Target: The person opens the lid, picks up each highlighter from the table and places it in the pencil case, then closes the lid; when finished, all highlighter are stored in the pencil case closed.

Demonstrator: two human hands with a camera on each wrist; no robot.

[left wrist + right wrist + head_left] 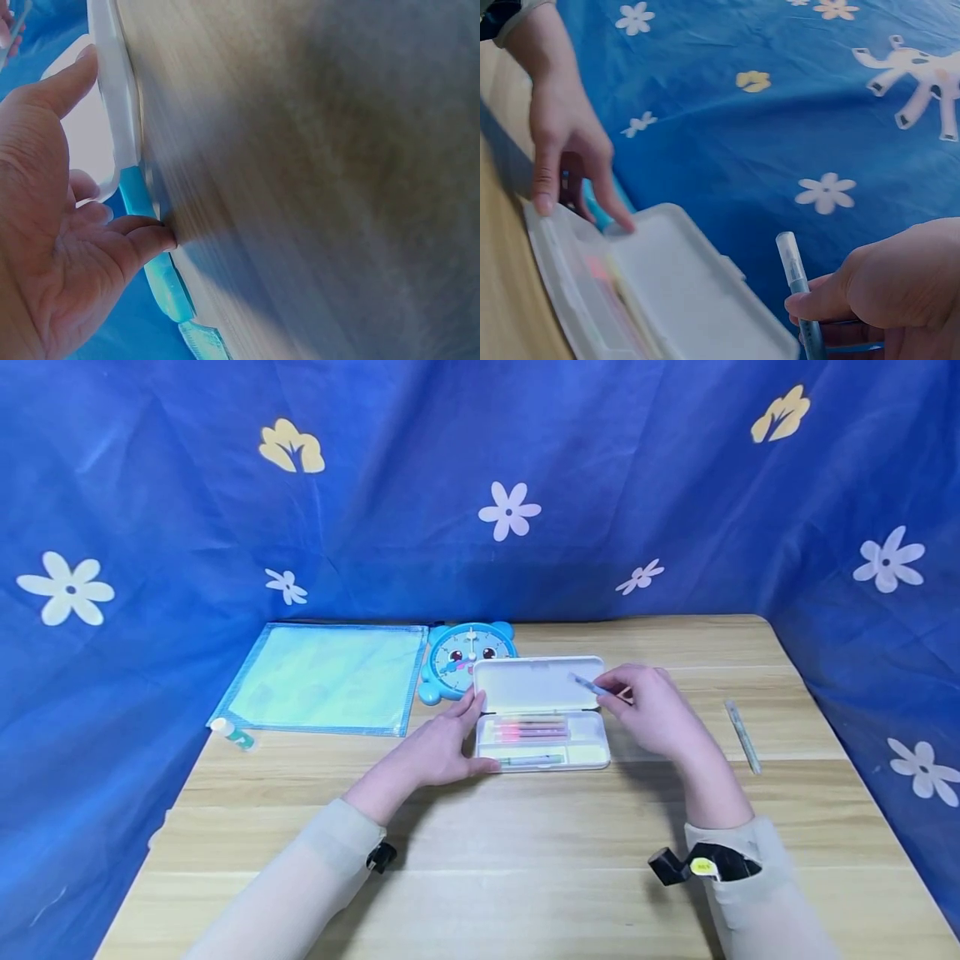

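Note:
A white pencil case [607, 752] stands with its lid [525, 681] raised. In its tray lie several pinkish pens [532, 729], and a pale green and lilac pen [534, 760] along the front. My left hand [442, 747] rests at the case's left end, thumb on the front corner and forefinger against the lid, both fairly straight. Between thumb and fingers my right hand [652, 710] pinches a slim blue-grey pen [793, 262] with a clear cap. That pen is held in front of the lid's right part, cap pointing up and away in the right wrist view.
Behind the case's left end is a blue cartoon clock [468, 660]. A blue-edged mesh pouch [322, 681] lies at the back left, with a white-capped glue stick [234, 733] at its front corner. Another pen [742, 737] lies at the right. Blue patterned cloth [420, 527] rises behind the table.

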